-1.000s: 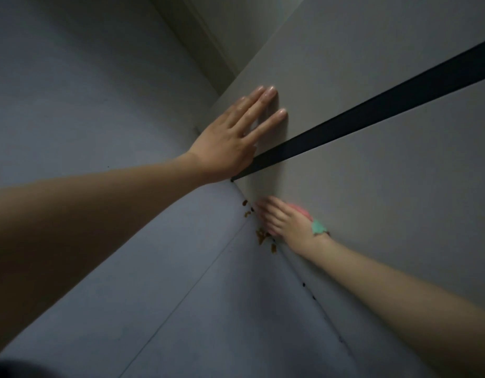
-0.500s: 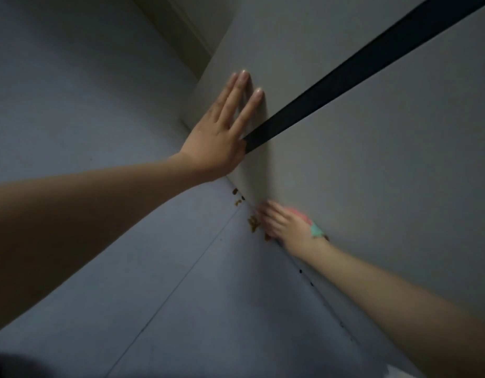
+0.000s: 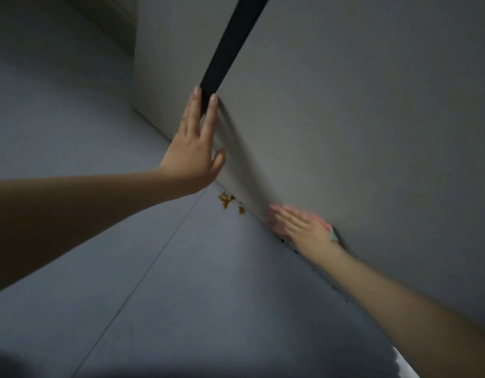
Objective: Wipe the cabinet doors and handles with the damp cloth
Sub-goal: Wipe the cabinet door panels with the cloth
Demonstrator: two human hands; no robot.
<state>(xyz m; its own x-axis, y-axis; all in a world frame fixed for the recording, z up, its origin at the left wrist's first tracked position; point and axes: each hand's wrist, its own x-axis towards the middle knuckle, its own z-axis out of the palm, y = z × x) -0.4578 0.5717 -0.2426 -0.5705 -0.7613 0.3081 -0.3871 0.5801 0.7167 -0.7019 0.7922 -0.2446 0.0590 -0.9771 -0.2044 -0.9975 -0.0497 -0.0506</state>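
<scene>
A pale grey cabinet door [image 3: 344, 132] fills the right of the view, with a black strip [image 3: 230, 47] running up along its edge. My left hand [image 3: 195, 148] lies flat against the door's lower left part, fingers straight, fingertips at the foot of the black strip. Low on the door, just above the floor, my right hand [image 3: 298, 222] presses a pink and green cloth [image 3: 331, 231] flat against the panel. Most of the cloth is hidden under that hand.
The grey tiled floor [image 3: 126, 268] spreads to the left and below. Orange-brown crumbs [image 3: 227, 200] lie on the floor at the cabinet's base, between my hands. Small dark specks [image 3: 295, 251] dot the seam along the base. A second panel [image 3: 154, 64] stands further back.
The view has swung, so the black strip now runs nearly upright. My left hand stays flat on the door near the strip's end. My right hand with the cloth stays low on the door.
</scene>
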